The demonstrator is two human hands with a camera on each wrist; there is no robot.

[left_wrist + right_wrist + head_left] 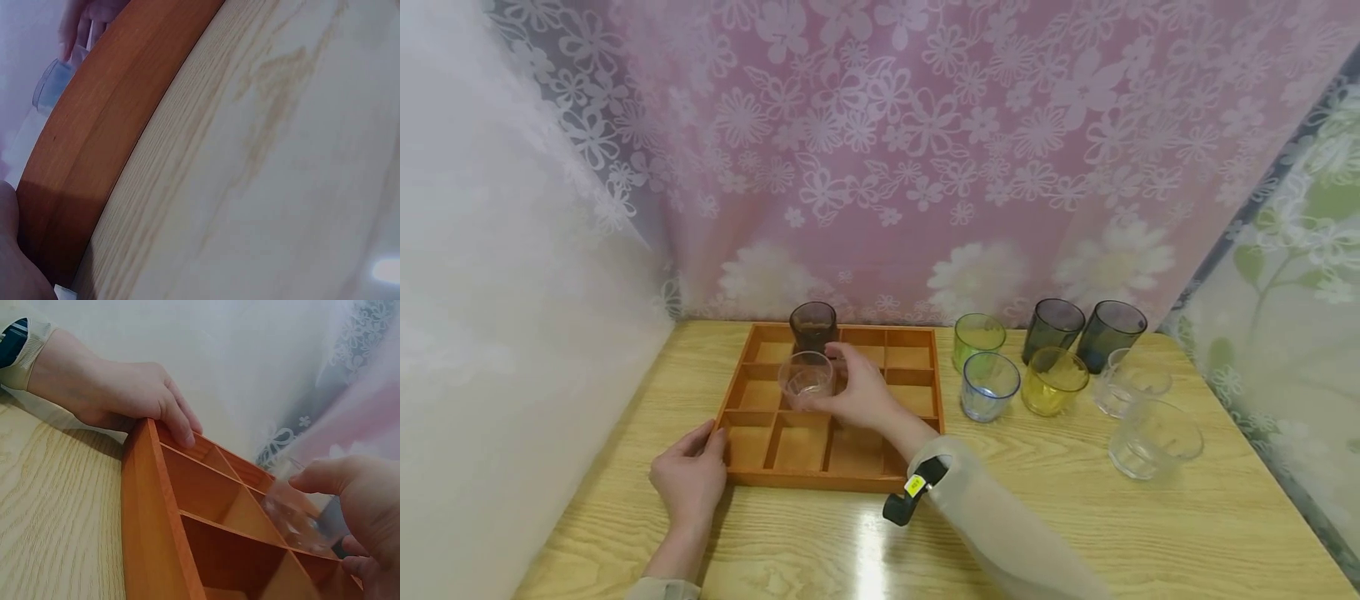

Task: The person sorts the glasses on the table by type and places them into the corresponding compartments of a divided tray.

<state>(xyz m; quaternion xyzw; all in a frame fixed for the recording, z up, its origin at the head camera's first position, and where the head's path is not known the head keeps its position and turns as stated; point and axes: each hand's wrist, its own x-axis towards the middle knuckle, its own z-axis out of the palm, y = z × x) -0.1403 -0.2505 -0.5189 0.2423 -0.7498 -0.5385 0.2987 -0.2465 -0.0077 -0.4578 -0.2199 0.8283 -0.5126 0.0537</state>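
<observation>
My right hand [861, 392] holds a clear glass [806, 385] between thumb and fingers over the middle row of a wooden compartment tray [820, 481]. In the right wrist view the glass [294, 512] tilts a little, low among the dividers. Just behind it, a dark brown-grey glass [812, 325] stands in the back row. My left hand [691, 475] grips the tray's wall at the front left corner, its fingers [181, 428] hooked over the rim. The left wrist view has mostly the tray's outer side [94, 137], with the glass [53, 87] beyond it.
Right of the tray stand a green glass [979, 337], a blue-rimmed glass [989, 390], a yellow glass [1054, 385] and two tall dark glasses [1052, 329]. Two more clear glasses [1150, 442] are further right. A floral curtain [880, 167] borders the wood-grain table [1030, 492].
</observation>
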